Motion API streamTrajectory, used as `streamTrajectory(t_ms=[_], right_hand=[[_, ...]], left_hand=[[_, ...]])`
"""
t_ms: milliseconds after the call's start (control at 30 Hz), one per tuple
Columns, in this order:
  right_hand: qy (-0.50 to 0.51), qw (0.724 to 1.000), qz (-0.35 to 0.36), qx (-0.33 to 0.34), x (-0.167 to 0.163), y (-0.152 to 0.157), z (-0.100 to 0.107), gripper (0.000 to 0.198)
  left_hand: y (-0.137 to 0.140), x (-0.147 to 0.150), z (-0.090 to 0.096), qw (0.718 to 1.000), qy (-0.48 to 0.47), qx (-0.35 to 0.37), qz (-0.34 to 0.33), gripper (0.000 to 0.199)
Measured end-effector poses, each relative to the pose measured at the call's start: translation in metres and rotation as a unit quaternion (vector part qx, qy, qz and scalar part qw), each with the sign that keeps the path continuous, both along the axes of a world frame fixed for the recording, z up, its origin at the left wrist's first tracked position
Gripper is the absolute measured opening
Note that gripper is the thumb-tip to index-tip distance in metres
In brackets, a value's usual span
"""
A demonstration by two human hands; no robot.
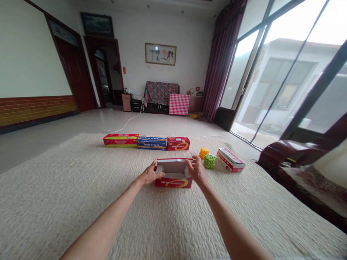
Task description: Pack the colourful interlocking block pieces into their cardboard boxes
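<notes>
A red cardboard box (173,183) with yellow print stands on the quilted mat in front of me, its top open and its pale grey inside showing. My left hand (150,173) grips the box's left end, the thumb over the near edge. At the right end, my right hand (196,169) holds the rim, fingers on the outside and thumb toward the inside. Just right of that hand sit a green textured cube (209,161) and an orange one (204,153). Farther right lies a white and red box (231,160), closed.
Beyond the open box, a red and yellow-green box (121,141), a blue box (152,143) and a red box (178,143) stand in a row on the cream mat (67,195). A dark wooden seat (279,151) borders the right side. A white cable (127,122) crosses the floor behind.
</notes>
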State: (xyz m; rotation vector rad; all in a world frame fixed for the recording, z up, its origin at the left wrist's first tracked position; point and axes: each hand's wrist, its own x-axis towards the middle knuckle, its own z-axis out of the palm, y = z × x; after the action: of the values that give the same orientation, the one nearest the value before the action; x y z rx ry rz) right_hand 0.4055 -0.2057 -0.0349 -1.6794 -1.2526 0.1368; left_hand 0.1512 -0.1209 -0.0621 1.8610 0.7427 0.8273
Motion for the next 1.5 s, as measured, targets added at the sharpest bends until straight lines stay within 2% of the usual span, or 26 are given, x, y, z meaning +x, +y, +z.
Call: streamTrajectory(t_ms=[100, 233, 400, 600, 800, 933, 1033, 1167, 1300, 1400, 1500], right_hand=[[0.032, 0.999, -0.031, 0.007, -0.002, 0.003, -0.008, 0.042], [0.032, 0.999, -0.031, -0.01, -0.001, 0.003, -0.013, 0.031], [0.013, 0.999, -0.006, -0.044, 0.0, 0.002, -0.009, 0.035], [-0.003, 0.997, 0.02, -0.07, 0.0, -0.002, -0.005, 0.041], [0.025, 0.996, 0.06, -0.059, 0.007, -0.008, -0.004, 0.036], [0.03, 0.998, 0.038, -0.043, 0.02, -0.016, -0.006, 0.041], [0.011, 0.999, 0.0, -0.04, 0.029, -0.023, -0.009, 0.039], [-0.037, 0.998, -0.043, -0.038, 0.032, -0.03, -0.013, 0.036], [-0.085, 0.995, -0.027, -0.043, 0.025, -0.031, -0.01, 0.026], [-0.112, 0.992, 0.001, -0.05, 0.019, -0.03, -0.005, 0.025], [-0.129, 0.99, 0.022, -0.054, 0.012, -0.031, -0.001, 0.026]], left_hand=[[-0.005, 0.0, 0.005, 1.0, -0.019, -0.013, -0.013, 0.085], [-0.006, 0.0, 0.002, 0.999, -0.001, -0.024, 0.024, 0.088], [-0.004, 0.001, -0.005, 0.998, 0.006, -0.028, 0.048, 0.092], [-0.012, 0.001, 0.004, 0.994, 0.02, -0.011, 0.111, 0.076], [-0.011, -0.005, 0.006, 0.984, -0.017, -0.004, 0.18, 0.059], [-0.005, -0.012, -0.002, 0.977, -0.001, 0.004, 0.214, 0.055], [-0.006, -0.015, -0.007, 0.971, 0.032, 0.066, 0.229, 0.045], [-0.01, -0.018, -0.006, 0.943, 0.069, 0.213, 0.246, 0.031], [-0.011, -0.019, 0.002, 0.918, 0.108, 0.338, 0.176, 0.032], [-0.009, -0.016, 0.008, 0.912, 0.133, 0.372, 0.112, 0.039], [-0.008, -0.008, 0.011, 0.91, 0.148, 0.376, 0.089, 0.043]])
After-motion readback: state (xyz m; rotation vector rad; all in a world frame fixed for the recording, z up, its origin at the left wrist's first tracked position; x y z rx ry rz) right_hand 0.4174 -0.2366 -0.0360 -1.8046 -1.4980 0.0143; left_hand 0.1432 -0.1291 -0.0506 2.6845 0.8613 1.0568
